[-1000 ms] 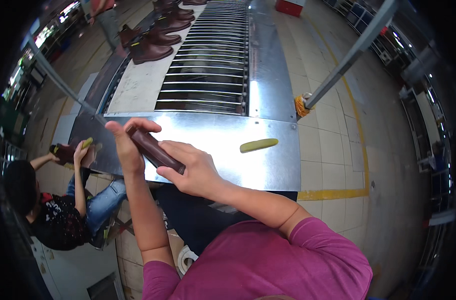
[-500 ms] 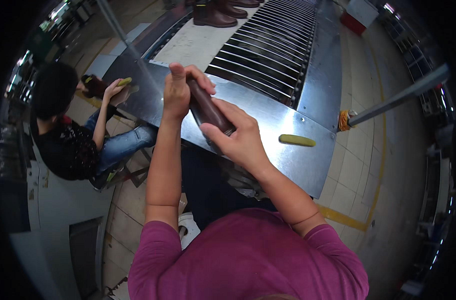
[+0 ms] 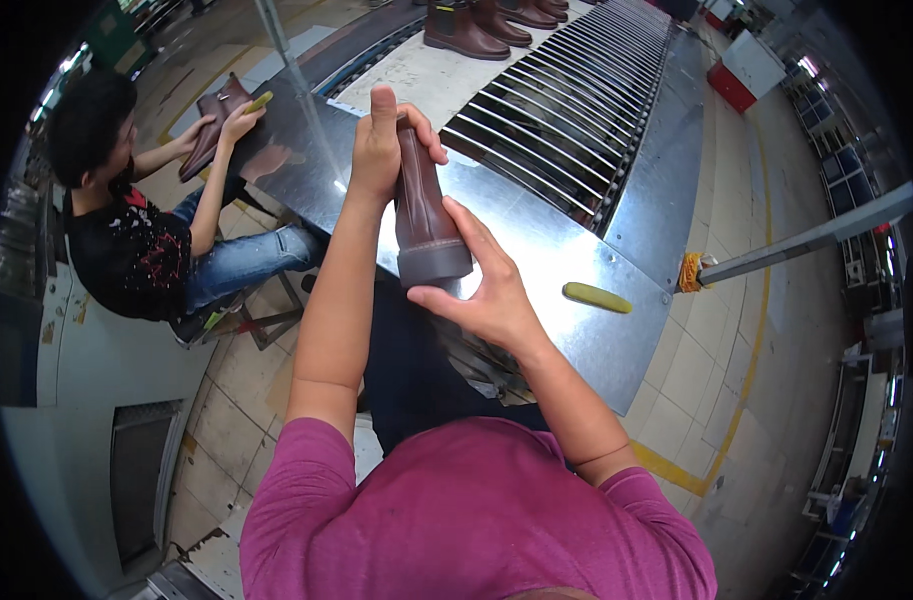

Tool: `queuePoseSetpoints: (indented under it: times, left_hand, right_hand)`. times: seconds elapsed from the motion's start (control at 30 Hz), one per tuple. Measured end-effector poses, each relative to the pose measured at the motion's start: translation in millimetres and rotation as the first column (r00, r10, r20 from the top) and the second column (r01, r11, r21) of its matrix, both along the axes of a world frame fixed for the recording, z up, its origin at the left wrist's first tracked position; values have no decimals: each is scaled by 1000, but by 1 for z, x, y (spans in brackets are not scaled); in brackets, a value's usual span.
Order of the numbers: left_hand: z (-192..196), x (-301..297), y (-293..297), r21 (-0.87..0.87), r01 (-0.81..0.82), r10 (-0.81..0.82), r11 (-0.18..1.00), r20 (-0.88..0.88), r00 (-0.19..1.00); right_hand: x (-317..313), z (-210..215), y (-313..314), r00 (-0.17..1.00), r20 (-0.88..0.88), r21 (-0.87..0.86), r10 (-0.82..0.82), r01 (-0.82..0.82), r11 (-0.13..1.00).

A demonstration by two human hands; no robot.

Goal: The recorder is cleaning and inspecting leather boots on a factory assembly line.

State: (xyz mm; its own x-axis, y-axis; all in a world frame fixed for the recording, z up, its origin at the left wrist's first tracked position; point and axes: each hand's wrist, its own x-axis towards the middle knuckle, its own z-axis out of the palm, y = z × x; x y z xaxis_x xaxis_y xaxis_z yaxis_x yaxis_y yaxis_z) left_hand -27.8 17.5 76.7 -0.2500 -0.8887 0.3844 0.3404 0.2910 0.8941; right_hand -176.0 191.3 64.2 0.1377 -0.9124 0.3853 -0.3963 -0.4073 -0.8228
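A brown leather boot (image 3: 421, 205) is held up in front of me above the metal table, its dark heel turned toward my body. My left hand (image 3: 385, 150) grips its far end, fingers curled over the upper and thumb pointing up. At the heel, my right hand (image 3: 492, 290) cups the boot from the right: the fingers lie along its side and the thumb rests by the heel's near edge. The boot's far side is hidden. To the right on the table lies a yellow-green oblong pad (image 3: 597, 297), apart from both hands.
Beyond the metal table (image 3: 547, 250) runs a roller conveyor (image 3: 567, 110), with several brown boots (image 3: 467, 30) on a pale surface beside it. On the left a seated co-worker (image 3: 127, 210) holds another boot and a similar pad. A metal post (image 3: 817, 235) slants at the right.
The boot has turned, so its heel and back now show plainly. My right hand has opened wider round the heel. The co-worker's boot has come up into clearer view.
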Motion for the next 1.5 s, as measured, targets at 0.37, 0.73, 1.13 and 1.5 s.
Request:
queuePoseSetpoints:
  times: [0.37,0.73,1.13,1.5]
  left_hand:
    - [5,3,12,55,-38,39,998,-16,999]
    - [10,-20,20,20,154,-155,988,56,986]
    - [8,-10,44,-121,-166,190,979,229,955]
    - [6,-24,62,25,-116,117,993,-25,993]
  right_hand:
    - [10,-7,-3,999,-5,-174,-42,40,984]
    - [-12,-15,14,994,101,-118,-48,60,991]
    - [-13,-17,21,992,75,-162,-97,108,981]
    - [-11,-18,17,989,82,-208,-120,135,969]
